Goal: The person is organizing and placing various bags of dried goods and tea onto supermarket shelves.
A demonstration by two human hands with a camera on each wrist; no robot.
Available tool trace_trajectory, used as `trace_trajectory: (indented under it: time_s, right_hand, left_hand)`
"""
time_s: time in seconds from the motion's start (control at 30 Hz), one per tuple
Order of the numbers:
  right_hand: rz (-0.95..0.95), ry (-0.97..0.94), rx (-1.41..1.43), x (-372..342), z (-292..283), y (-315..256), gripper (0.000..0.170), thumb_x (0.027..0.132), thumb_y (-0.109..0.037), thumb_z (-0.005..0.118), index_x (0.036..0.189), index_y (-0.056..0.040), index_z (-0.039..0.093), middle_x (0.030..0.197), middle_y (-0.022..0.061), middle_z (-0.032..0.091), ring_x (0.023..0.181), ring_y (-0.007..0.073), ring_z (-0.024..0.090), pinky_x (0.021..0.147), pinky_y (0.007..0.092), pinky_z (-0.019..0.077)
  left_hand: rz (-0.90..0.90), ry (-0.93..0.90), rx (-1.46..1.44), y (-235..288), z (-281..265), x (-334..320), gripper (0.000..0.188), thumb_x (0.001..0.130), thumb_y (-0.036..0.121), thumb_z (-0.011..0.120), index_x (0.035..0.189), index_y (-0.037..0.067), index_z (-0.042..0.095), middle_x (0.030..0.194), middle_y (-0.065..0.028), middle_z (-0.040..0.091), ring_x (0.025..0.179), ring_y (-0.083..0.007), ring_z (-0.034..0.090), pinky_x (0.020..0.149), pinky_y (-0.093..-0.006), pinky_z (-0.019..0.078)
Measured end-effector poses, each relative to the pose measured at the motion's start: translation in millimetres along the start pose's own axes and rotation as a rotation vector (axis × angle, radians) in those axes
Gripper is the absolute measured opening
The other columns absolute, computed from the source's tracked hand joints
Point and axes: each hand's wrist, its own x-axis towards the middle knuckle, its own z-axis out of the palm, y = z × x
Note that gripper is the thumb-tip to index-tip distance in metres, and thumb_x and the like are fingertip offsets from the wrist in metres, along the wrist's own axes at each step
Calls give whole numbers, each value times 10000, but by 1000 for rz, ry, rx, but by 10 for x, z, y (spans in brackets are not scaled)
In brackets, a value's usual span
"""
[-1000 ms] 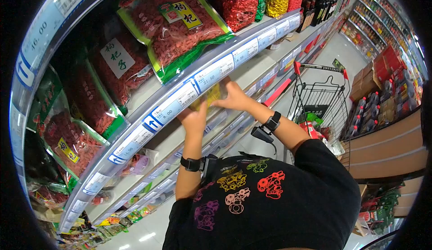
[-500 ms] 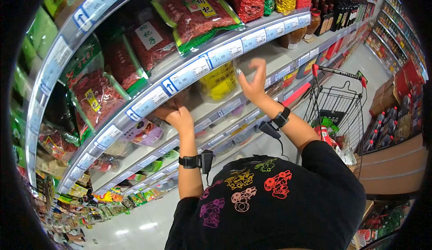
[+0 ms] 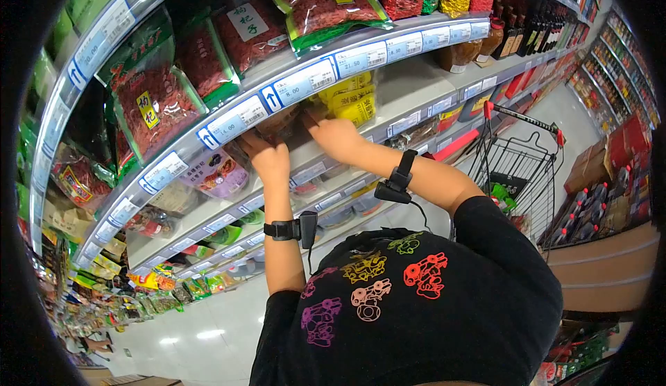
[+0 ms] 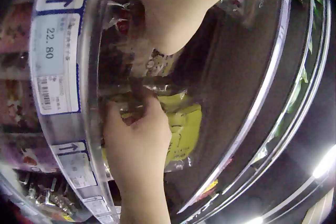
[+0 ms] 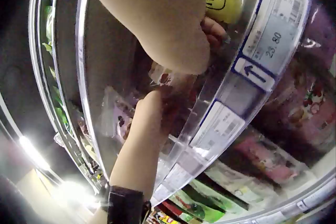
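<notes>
In the head view both hands reach under the upper shelf's price rail, one at each side of a clear bag with brownish contents. My left hand grips its near left side; the fingertips are hidden. From the right, my right hand holds the same bag, its fingers partly hidden behind the rail. A printed part of the bag shows between the hands in the right wrist view. Just right of the right hand stands a yellow pack. A purple pouch sits left of the left hand.
Above the hands runs the curved price rail, with red bags of dried berries on its shelf. A shopping cart stands at the right, near stacked cartons. Dark bottles line the shelf farther along.
The right hand has left the yellow pack and moved left to the clear bag. The left hand moved there earlier, away from the yellow pack. The head view has shifted along the shelf.
</notes>
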Motion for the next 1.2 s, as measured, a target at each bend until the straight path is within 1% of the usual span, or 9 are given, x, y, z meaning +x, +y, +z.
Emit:
trace_trajectory:
  time_s: [0.27,0.47,0.53,0.67,0.77,0.83,0.93,1.1,1.2]
  right_hand:
    - [-90,123,78,-27,-8,121,203,747,-92,488,932,-34,548,757,166,597,686,313,609,573,420,491]
    - [102,-169,420,151,25,30,265,759,-204,521,830,40,594,682,235,585,706,404,579,685,465,461]
    - [171,-156,468,226,119,25,370,759,-226,528,980,71,541,798,267,584,762,415,573,735,459,455]
    - [288,-94,493,258,82,-30,682,750,-265,537,1253,122,287,1131,336,456,1020,412,499,900,410,399]
    - [299,-153,483,364,160,69,856,734,-299,549,1316,115,76,1313,334,249,1207,409,323,1013,373,289]
    - [325,-154,600,451,227,147,879,720,-322,559,1316,110,80,1348,335,163,1265,414,202,1056,367,201]
    - [315,-69,669,499,315,187,877,714,-344,567,1309,103,104,1337,333,183,1252,426,211,1051,375,207]
    - [320,77,787,547,486,186,870,707,-396,586,1300,73,154,1328,311,208,1222,418,256,1036,386,229]
    - [334,32,913,631,764,282,894,698,-406,600,1307,60,141,1265,293,319,1052,393,443,921,391,364]
  left_hand:
    - [76,73,-26,-93,26,75,625,715,92,574,1222,-71,247,1096,-357,411,1018,-484,413,845,-493,364]
    - [-43,39,106,-26,79,28,564,740,143,564,1181,-68,285,1055,-355,445,904,-497,480,752,-498,414]
    - [-23,40,93,-24,58,48,532,749,158,558,1156,-66,300,1048,-359,446,872,-503,490,728,-502,420]
    - [-150,-30,98,-54,21,110,490,770,187,565,1114,-62,321,1007,-355,481,866,-490,504,721,-511,414]
    - [-165,-38,91,-206,12,129,468,792,200,559,1108,-55,323,928,-332,533,835,-474,528,693,-497,426]
    - [-191,-49,71,-181,-49,146,435,816,191,539,1113,-40,321,871,-309,563,810,-467,541,674,-480,436]
    - [-26,112,-38,-182,-14,133,350,859,149,468,1141,-13,338,868,-278,582,802,-461,548,647,-457,444]
    - [-3,191,-164,-142,-67,91,256,891,116,397,1118,7,439,935,-245,588,833,-421,562,686,-423,436]
    - [-130,187,-209,-192,-90,28,241,894,120,390,1087,0,472,935,-245,587,832,-408,563,704,-408,430]
